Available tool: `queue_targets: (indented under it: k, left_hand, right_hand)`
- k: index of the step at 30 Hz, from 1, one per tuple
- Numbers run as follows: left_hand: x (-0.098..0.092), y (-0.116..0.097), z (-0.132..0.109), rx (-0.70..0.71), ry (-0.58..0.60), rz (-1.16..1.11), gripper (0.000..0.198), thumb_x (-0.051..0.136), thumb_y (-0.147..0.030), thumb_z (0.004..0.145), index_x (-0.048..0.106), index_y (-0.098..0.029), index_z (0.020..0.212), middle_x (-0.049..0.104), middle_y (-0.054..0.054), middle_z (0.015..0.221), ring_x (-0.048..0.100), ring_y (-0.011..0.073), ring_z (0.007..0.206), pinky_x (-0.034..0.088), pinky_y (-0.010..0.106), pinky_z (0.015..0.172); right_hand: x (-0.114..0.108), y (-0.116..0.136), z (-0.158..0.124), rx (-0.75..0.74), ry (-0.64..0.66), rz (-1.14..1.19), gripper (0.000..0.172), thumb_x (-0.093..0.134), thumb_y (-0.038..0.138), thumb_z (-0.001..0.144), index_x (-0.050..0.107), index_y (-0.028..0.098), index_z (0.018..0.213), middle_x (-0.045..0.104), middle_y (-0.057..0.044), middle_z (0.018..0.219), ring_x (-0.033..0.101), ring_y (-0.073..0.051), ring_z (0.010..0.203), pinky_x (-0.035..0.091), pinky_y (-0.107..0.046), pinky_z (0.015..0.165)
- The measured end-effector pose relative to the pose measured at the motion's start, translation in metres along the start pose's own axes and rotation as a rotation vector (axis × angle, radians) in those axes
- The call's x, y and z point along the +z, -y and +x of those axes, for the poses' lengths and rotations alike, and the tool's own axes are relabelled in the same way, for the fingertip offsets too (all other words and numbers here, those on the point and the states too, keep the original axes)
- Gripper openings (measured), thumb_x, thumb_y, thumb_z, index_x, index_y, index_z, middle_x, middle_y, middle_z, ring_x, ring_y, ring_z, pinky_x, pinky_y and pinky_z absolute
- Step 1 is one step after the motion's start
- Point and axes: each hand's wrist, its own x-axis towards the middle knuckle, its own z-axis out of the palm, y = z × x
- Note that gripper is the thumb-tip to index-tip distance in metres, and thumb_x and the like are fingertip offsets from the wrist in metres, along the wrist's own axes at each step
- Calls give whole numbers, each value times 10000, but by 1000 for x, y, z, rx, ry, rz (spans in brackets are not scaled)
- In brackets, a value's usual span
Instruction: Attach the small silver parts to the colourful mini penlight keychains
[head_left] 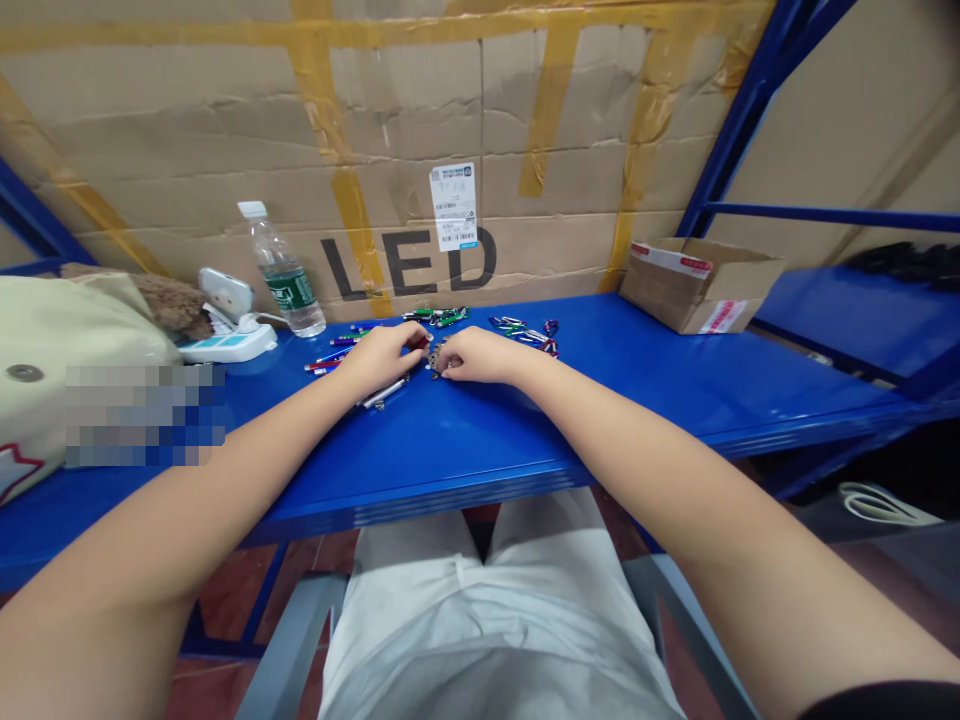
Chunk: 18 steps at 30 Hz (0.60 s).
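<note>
On the blue bench (480,440), far left: pale bag (90,320), contents hidden. Next, bottle (292,290), clear, upright, white cap on; fill level hard to read. Then loose coloured pens (324,367) beside the left hand (390,355): thumb and fingers bent inward, can't tell if they pinch anything. Small parts (434,362) sit mid-bench between the hands, right at the fingertips of the right hand (476,355); fingers curled, can't tell if clamped on one. Further right, loose clips (515,328), then box (664,290), top open, bottom not visible.
</note>
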Motion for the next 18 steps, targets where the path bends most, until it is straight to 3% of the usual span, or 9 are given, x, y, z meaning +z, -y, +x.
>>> queue_targets:
  k: [6, 12, 14, 18]
  left_hand:
    - [-2, -4, -1, -18, 12, 15, 231, 509, -282, 817, 621, -182, 992, 693, 49, 937, 637, 205, 850, 456, 298, 752]
    - [-3, -5, -1, -16, 11, 14, 230, 506, -287, 816, 622, -184, 986, 692, 53, 945, 636, 207, 861, 456, 297, 757]
    - [-3, -4, -1, -21, 11, 5, 229, 507, -296, 816, 622, -188, 981, 693, 50, 941, 634, 205, 861, 455, 293, 756]
    - [-1, -3, 0, -20, 18, -38, 226, 516, -313, 812, 624, -187, 966, 693, 36, 904, 630, 197, 828, 455, 297, 755]
  right_hand:
    - [1, 8, -2, -53, -26, 0, 189, 611, 207, 778, 730, 175, 922, 718, -53, 925, 614, -164, 806, 410, -248, 688]
    - [5, 6, 3, -63, -41, -9, 174, 581, 150, 773, 730, 179, 858, 711, -47, 873, 595, -152, 756, 383, -249, 654]
    - [3, 2, 4, -29, -131, 18, 148, 597, 158, 761, 724, 172, 835, 701, -40, 830, 583, -144, 732, 371, -246, 642]
    - [-4, -4, 2, 91, -431, 117, 122, 606, 214, 772, 699, 147, 814, 662, -28, 760, 543, -129, 685, 350, -244, 621]
